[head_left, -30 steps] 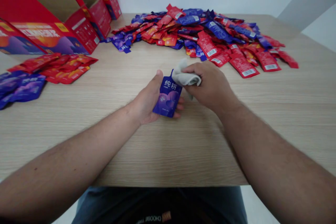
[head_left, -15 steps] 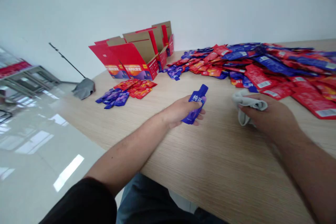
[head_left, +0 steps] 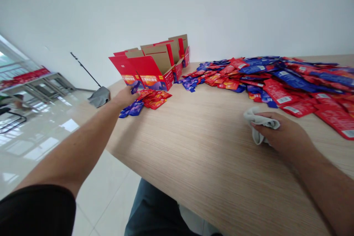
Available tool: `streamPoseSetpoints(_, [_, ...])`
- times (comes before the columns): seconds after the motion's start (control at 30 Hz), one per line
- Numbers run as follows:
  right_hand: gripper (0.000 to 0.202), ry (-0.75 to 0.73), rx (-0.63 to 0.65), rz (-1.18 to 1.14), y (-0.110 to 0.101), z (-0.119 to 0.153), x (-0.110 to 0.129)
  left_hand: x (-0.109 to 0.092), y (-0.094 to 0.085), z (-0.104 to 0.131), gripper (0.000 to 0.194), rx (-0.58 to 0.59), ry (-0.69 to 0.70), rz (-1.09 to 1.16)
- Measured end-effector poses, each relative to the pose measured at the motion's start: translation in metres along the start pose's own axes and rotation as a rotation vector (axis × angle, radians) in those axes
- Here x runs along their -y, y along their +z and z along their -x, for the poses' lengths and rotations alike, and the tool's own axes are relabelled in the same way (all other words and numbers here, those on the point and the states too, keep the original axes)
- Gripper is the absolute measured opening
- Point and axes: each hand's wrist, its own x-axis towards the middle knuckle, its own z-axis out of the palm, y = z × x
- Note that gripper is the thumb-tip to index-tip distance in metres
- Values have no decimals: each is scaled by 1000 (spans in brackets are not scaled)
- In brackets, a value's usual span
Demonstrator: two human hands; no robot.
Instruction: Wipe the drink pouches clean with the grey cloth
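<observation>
1 pouch [head_left: 135, 87] between fingers of left hand [head_left: 127, 96], near blue stack [head_left: 135, 109] and red packs [head_left: 155, 99]. Right hand [head_left: 289, 132] clasps cloth [head_left: 258, 122]. Best: lower pouch flat, loosen fingers gently, avoid pushing packs.

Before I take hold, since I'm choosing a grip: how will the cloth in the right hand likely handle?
The cloth is probably floppy: it droops in loose folds from the right hand. It seems light, since a pinch grip holds it. Being crumpled, it likely won't roll.
</observation>
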Motion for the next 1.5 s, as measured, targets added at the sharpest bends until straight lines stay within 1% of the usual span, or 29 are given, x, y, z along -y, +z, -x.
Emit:
streamPoseSetpoints(0.07, [15, 7, 0, -7, 1, 1, 0, -1, -20, -8, 36, -183, 79, -195])
streamPoseSetpoints(0.1, [15, 1, -2, -10, 1, 0, 0, 0, -26, -11, 38, -258, 98, -282])
streamPoseSetpoints(0.13, [15, -6, -4, -10, 1, -1, -2, 1, -31, -12, 45, -324, 104, -356])
streamPoseSetpoints(0.2, [16, -14, 10, 5, 1, -5, -5, 5, -35, -13, 60, -392, 122, -465])
streamPoseSetpoints(0.27, [20, -5, 36, 31, 0, -10, -9, 8, -33, -10, 65, -434, 148, -538])
streamPoseSetpoints(0.33, [26, -6, 61, 47, 0, -14, -13, 10, -26, -5, 62, -470, 174, -585])
streamPoseSetpoints(0.4, [34, -14, 70, 49, 0, -17, -15, 10, -15, 2, 58, -490, 197, -612])
streamPoseSetpoints(0.47, [39, -20, 72, 51, 0, -17, -17, 10, 1, 8, 51, -485, 222, -619])
streamPoseSetpoints(0.53, [38, -30, 71, 50, 1, -17, -18, 12, 22, 14, 44, -435, 256, -611])
streamPoseSetpoints(0.57, [35, -34, 71, 47, 2, -17, -19, 13, 34, 17, 41, -390, 278, -604])
streamPoseSetpoints(0.6, [32, -36, 69, 44, 3, -17, -20, 15, 47, 19, 39, -318, 309, -602])
streamPoseSetpoints(0.67, [24, -25, 47, 37, 5, -17, -22, 21, 76, 22, 35, -167, 362, -603])
streamPoseSetpoints(0.8, [21, -4, 17, 30, 14, -18, -25, 36, 140, 17, 34, 13, 421, -627])
streamPoseSetpoints(0.93, [18, -13, 29, 4, 20, -18, -26, 49, 202, 1, 35, 113, 446, -680])
streamPoseSetpoints(1.03, [17, -26, 48, -14, 23, -18, -25, 54, 237, -4, 38, 152, 504, -717])
streamPoseSetpoints(1.1, [18, -38, 58, -27, 24, -18, -26, 55, 251, -1, 40, 186, 569, -748])
streamPoseSetpoints(1.17, [19, -51, 60, -43, 27, -18, -27, 54, 257, 3, 42, 223, 632, -774])
streamPoseSetpoints(1.23, [19, -70, 52, -57, 30, -18, -30, 54, 258, 6, 44, 245, 671, -791])
streamPoseSetpoints(1.37, [22, -149, 56, -85, 35, -16, -33, 55, 256, 8, 46, 239, 688, -798])
streamPoseSetpoints(1.5, [45, -256, 101, -123, 34, -11, -36, 58, 258, 5, 48, 249, 698, -781])
